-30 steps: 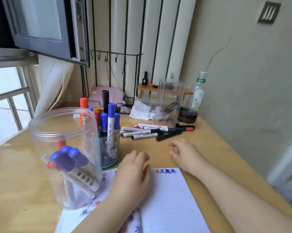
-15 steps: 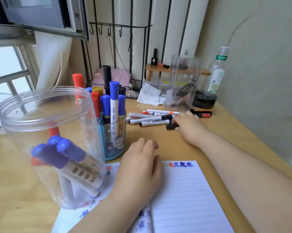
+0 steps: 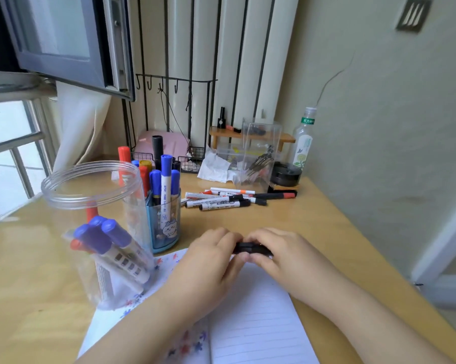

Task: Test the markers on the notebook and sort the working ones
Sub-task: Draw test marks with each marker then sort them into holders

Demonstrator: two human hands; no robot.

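Both hands (image 3: 250, 254) now grip black marker (image 3: 251, 248).

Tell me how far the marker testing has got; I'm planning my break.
Done: several markers lie in the clear jar and the notebook bears test scribbles. In hand: left hand and right hand grip a black marker. Left: loose markers on the desk.

Two hands (image 3: 208, 261), one notebook (image 3: 253, 324), two marker holders (image 3: 163, 222).
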